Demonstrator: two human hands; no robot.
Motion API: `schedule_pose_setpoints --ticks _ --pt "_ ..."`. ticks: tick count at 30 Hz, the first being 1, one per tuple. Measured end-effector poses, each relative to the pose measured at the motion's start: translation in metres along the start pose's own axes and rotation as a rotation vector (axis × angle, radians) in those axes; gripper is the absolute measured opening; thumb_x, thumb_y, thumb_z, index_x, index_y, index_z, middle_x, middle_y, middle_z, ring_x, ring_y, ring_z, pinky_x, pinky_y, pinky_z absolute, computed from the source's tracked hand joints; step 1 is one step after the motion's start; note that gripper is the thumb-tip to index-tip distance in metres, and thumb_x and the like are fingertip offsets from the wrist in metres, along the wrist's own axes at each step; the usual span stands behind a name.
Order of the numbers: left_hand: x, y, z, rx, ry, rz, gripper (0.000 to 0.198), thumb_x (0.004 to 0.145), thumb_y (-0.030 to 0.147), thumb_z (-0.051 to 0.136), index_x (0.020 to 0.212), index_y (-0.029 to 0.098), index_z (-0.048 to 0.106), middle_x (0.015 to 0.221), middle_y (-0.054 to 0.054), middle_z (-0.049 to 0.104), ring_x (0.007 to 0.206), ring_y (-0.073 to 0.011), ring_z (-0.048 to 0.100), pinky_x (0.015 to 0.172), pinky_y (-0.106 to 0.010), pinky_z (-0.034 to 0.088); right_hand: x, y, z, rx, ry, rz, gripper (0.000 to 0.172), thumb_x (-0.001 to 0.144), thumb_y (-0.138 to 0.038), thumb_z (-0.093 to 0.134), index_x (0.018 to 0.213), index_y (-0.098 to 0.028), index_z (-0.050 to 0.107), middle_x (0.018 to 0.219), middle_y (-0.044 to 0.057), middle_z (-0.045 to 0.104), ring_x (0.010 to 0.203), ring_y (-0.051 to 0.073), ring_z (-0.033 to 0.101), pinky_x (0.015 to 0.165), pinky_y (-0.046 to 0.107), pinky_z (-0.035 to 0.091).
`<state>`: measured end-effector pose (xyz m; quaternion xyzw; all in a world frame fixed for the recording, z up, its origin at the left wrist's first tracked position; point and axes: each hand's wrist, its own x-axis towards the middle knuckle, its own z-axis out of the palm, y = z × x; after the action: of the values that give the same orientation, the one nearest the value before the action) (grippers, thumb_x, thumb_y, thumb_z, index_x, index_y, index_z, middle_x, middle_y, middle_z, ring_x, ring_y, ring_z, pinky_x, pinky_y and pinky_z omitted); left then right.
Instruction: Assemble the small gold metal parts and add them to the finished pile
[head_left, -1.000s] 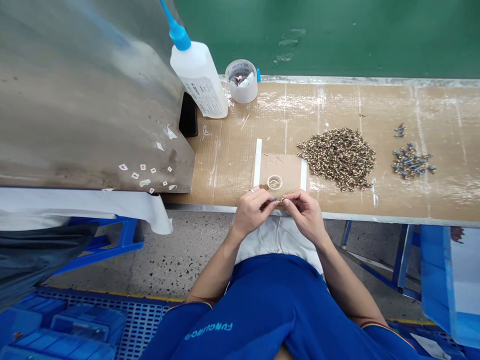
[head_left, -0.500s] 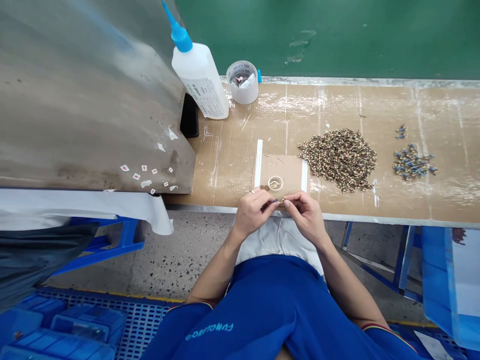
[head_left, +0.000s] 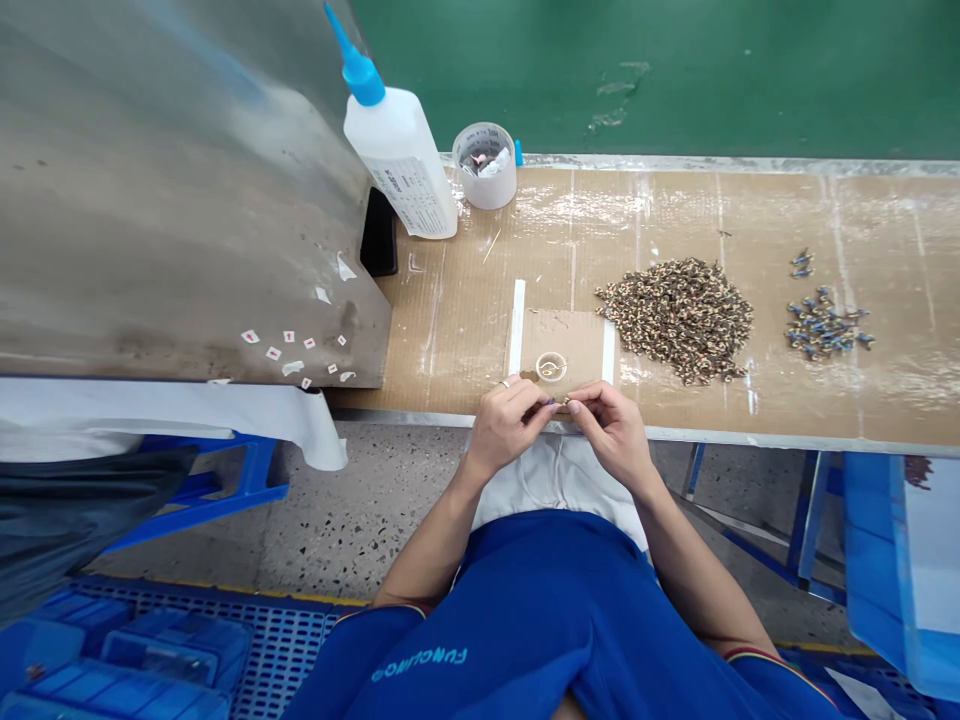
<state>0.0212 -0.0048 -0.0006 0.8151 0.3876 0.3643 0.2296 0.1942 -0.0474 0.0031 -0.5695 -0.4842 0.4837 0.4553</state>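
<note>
My left hand (head_left: 504, 428), with a ring on one finger, is closed in a pinch on a small blue-ended part (head_left: 551, 401). Facing it, my right hand (head_left: 616, 432) pinches a tiny brass-coloured fitting (head_left: 567, 401). The fingertips of both hands meet at the table's front edge, and hide most of the two pieces. Just beyond them a small round clear dish (head_left: 551, 367) with yellowish residue sits on a cardboard pad (head_left: 574, 335). Right of the pad lies a big heap of small brass-coloured fittings (head_left: 679, 318). Farther right is a smaller pile of blue-and-brass pieces (head_left: 825, 328).
A white bottle with a blue nozzle (head_left: 401, 150) stands at the back left, beside a tape roll (head_left: 487, 185) holding scraps. A black phone-like object (head_left: 379, 235) leans near a metal panel (head_left: 187, 220). Behind the cardboard-covered table (head_left: 465, 330) runs a green surface (head_left: 675, 80).
Both hands keep almost the same position and grip. Marks on the green surface at the back have shifted slightly to the right.
</note>
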Motion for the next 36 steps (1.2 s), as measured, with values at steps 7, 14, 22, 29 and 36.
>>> schedule_pose_setpoints --ticks 7,14,22,29,36 --pt "0.0001 0.0 0.0007 -0.001 0.002 0.005 0.029 0.099 0.028 0.059 0.072 0.018 0.053 0.064 0.001 0.058 0.063 -0.0137 0.05 0.061 -0.027 0.039 0.0009 -0.0009 0.0002 0.009 -0.001 -0.006 0.036 0.09 -0.057 0.065 0.088 -0.02 0.068 0.077 0.004 0.069 0.059 0.013 0.06 0.052 0.025 0.044" --pt "0.0006 0.0 0.0002 0.011 -0.006 0.005 0.031 0.1 0.029 0.058 0.072 0.018 0.054 0.064 0.001 0.057 0.063 -0.0139 0.05 0.061 -0.027 0.039 0.0008 -0.0006 0.0001 -0.008 0.007 -0.015 0.038 0.09 -0.059 0.064 0.088 -0.021 0.067 0.073 0.003 0.068 0.059 0.014 0.06 0.052 0.025 0.044" --pt "-0.0002 -0.0006 0.0007 0.035 -0.021 -0.008 0.034 0.101 0.033 0.055 0.071 0.018 0.054 0.064 0.0 0.058 0.064 -0.0142 0.053 0.061 -0.028 0.04 0.0008 0.0014 0.0005 0.004 0.005 -0.005 0.035 0.09 -0.057 0.065 0.089 -0.022 0.067 0.075 0.003 0.07 0.061 0.015 0.063 0.053 0.026 0.046" --pt "-0.0001 -0.0005 0.0008 0.037 -0.021 0.009 0.032 0.102 0.033 0.055 0.073 0.018 0.055 0.065 0.0 0.059 0.064 -0.0145 0.053 0.063 -0.028 0.041 0.0023 0.0019 0.0029 0.035 0.015 0.012 0.034 0.088 -0.056 0.068 0.089 -0.022 0.067 0.077 0.004 0.073 0.064 0.017 0.068 0.056 0.027 0.051" --pt "-0.0013 -0.0009 0.0009 0.044 -0.049 -0.007 0.033 0.102 0.035 0.054 0.073 0.018 0.057 0.065 0.0 0.059 0.066 -0.0146 0.054 0.064 -0.028 0.042 0.0035 -0.0002 0.002 -0.007 0.012 -0.031 0.03 0.093 -0.05 0.063 0.102 -0.022 0.068 0.081 0.004 0.069 0.067 0.016 0.064 0.06 0.029 0.052"
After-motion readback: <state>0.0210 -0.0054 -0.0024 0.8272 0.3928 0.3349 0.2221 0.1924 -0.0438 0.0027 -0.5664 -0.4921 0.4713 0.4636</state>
